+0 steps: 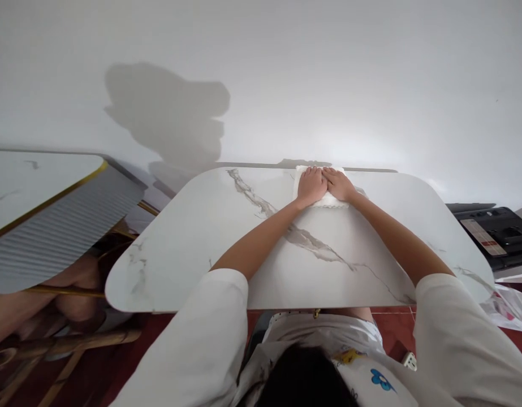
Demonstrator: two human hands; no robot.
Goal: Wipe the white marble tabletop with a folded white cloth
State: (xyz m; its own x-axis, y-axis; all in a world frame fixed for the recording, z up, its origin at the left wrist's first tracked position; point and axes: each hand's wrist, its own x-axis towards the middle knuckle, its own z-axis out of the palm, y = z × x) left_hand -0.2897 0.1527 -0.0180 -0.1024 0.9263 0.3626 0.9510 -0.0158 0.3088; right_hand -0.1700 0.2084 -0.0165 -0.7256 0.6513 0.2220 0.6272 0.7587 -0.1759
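Head view: both arms stretched fwd across a white marble-look table (227, 237) w/ grey veining. Left hand (311, 185) and right hand (339, 183) lie side by side, touching, palms down on a white folded cloth (328, 200) at the far edge of the table, near the wall (328, 73). Fingers of both hands flat and close together, pressing on the cloth, not curled round it; fingertips point toward the wall. Cloth mostly hidden under the hands, only its near edge and a bit of the far corners show. Can't tell if it's paper or fabric.

Person wears a white short-sleeved top w/ a small blue print at the front. Shadow of head and shoulders falls on the wall, upper left.

Left of the table, apart from it: a second tabletop (35, 186) w/ gold rim and ribbed side. Right, beyond the table's edge: a black device (494, 232) w/ a label. Below right, a crumpled plastic bag (509, 308) on the red floor.
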